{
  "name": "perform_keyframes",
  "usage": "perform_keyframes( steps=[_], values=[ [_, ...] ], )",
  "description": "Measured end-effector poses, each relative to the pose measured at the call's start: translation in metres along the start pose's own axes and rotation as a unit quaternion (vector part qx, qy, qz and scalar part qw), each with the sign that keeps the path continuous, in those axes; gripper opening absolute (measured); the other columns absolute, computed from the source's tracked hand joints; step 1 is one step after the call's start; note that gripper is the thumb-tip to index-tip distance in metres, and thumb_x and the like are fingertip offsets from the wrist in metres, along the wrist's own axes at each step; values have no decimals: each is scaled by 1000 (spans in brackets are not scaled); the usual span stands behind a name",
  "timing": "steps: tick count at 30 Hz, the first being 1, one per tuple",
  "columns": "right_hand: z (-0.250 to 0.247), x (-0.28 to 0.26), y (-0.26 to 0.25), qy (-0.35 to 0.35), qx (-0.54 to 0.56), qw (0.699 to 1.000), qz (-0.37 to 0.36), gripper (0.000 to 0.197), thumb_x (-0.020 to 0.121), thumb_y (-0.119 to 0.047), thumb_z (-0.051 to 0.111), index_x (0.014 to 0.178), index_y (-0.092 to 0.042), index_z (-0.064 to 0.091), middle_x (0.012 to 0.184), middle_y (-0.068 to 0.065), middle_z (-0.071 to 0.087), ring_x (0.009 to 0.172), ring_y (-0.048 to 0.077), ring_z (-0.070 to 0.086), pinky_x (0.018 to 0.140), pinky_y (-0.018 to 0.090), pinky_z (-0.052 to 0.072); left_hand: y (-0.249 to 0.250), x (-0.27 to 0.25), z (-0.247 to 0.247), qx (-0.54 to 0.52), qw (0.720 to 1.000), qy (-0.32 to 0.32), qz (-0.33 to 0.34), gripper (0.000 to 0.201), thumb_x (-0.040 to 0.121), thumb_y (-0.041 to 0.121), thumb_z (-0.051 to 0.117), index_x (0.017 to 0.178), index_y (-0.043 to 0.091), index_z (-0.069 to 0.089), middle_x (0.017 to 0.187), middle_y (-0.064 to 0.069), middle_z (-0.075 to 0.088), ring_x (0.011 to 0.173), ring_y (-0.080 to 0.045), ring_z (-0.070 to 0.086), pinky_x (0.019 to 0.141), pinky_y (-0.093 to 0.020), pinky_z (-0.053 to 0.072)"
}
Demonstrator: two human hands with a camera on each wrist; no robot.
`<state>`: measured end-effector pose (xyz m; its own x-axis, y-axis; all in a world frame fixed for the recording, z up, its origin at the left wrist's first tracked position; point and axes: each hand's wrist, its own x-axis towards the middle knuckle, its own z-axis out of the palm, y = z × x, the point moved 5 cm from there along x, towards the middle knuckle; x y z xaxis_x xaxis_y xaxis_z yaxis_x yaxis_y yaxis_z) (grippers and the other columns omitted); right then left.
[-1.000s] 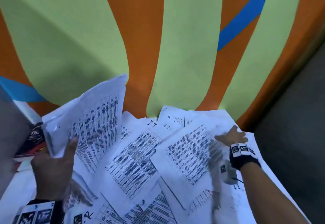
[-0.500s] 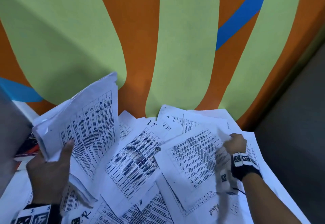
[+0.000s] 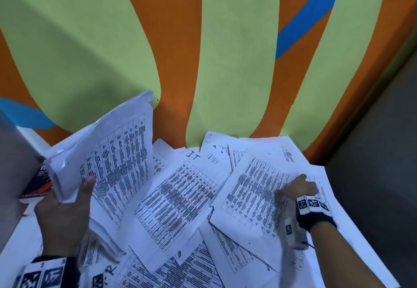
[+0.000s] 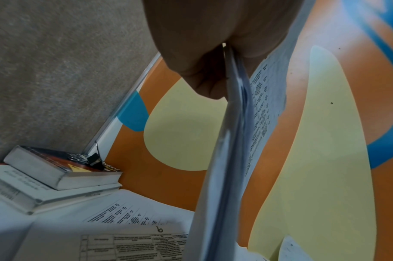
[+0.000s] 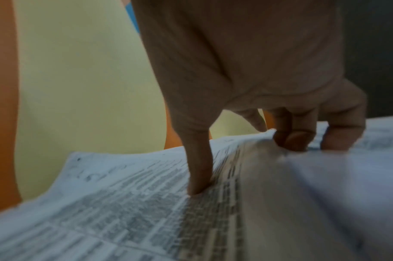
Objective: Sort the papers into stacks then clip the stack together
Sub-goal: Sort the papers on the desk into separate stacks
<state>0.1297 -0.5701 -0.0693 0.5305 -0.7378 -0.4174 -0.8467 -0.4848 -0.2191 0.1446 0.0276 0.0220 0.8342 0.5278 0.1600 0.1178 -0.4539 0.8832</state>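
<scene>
Printed table sheets lie scattered over the white table [image 3: 13, 249]. My left hand [image 3: 65, 215] grips a raised stack of sheets [image 3: 112, 159] at its lower corner, thumb on the top page. The left wrist view shows the stack [image 4: 231, 159] edge-on, pinched in that hand [image 4: 213, 44]. My right hand [image 3: 297, 188] is down on a printed sheet [image 3: 252, 195] at the right. There the thumb presses the sheet [image 5: 123, 203] and the curled fingers [image 5: 291, 137] pinch its bunched far part. A black binder clip [image 4: 94, 160] sits on a book [image 4: 63, 169].
Two stacked books [image 3: 36, 186] lie at the table's left edge against a grey partition [image 3: 13, 163]. The orange, green and blue wall [image 3: 225, 61] stands right behind the papers. A dark panel [image 3: 372, 152] closes the right side.
My right hand has curled its fingers onto the right-hand sheet and drawn slightly toward me. The left hand's stack has tipped a little up and to the left.
</scene>
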Motion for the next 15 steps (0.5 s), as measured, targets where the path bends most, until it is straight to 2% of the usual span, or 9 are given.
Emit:
perform_keyframes(
  steps=[2, 3, 5, 7, 10, 12, 14, 15],
  values=[
    [4, 1, -7, -8, 31, 999, -13, 98, 49, -34, 88, 125, 1, 37, 129, 24, 51, 121, 42, 48, 101, 58, 38, 26, -13, 4, -19, 1000, -17, 13, 62, 74, 67, 65, 94, 9, 58, 80, -14, 63, 69, -20, 55, 69, -38, 49],
    [2, 0, -9, 15, 44, 999, -16, 84, 52, -27, 86, 118, 0, 44, 121, 23, 58, 116, 40, 53, 102, 58, 36, 33, -19, 5, -32, 999, -26, 23, 66, 76, 64, 65, 96, 1, 58, 83, -21, 64, 70, -20, 54, 70, -37, 48],
    [-6, -5, -12, 97, 55, 993, -35, 49, 69, -16, 76, 110, -6, 51, 105, 19, 65, 105, 37, 58, 104, 55, 30, 45, -29, 5, -44, 998, -36, 29, 61, 82, 50, 67, 99, -8, 58, 94, -28, 66, 74, -19, 51, 72, -35, 43],
    [-14, -17, -18, 167, 44, 981, -88, 24, 79, -9, 62, 102, -8, 57, 97, 17, 65, 100, 37, 58, 99, 51, 33, 59, -40, 3, -63, 997, -44, 14, 53, 87, 35, 66, 103, -15, 56, 101, -32, 65, 79, -19, 49, 74, -35, 39],
    [-32, -39, -26, 234, 98, 948, -193, 10, 78, -12, 66, 85, -5, 65, 88, 19, 65, 95, 41, 59, 88, 48, 41, 73, -48, -4, -71, 997, -28, 31, 48, 89, 26, 65, 104, -19, 55, 102, -35, 64, 81, -19, 47, 75, -35, 37],
    [-50, -52, -31, 226, 159, 928, -249, 22, 79, -20, 67, 66, -6, 56, 66, 22, 56, 77, 43, 59, 68, 41, 42, 74, -48, -8, -78, 996, -15, 27, 47, 87, 26, 66, 99, -18, 57, 98, -35, 64, 79, -20, 48, 73, -34, 38],
    [-78, -74, -39, 226, 211, 900, -308, 31, 83, -20, 69, 69, 5, 57, 60, 27, 53, 66, 40, 56, 57, 34, 35, 70, -44, -13, -81, 996, 8, 29, 44, 83, 31, 70, 78, -11, 59, 83, -33, 64, 71, -20, 48, 65, -30, 39],
    [-93, -83, -42, 223, 246, 884, -329, 29, 84, -16, 69, 71, 9, 60, 59, 25, 53, 60, 33, 56, 53, 30, 33, 68, -43, -16, -80, 996, 18, 33, 46, 80, 36, 71, 65, -4, 53, 71, -29, 62, 66, -21, 47, 57, -26, 38]
  ],
)
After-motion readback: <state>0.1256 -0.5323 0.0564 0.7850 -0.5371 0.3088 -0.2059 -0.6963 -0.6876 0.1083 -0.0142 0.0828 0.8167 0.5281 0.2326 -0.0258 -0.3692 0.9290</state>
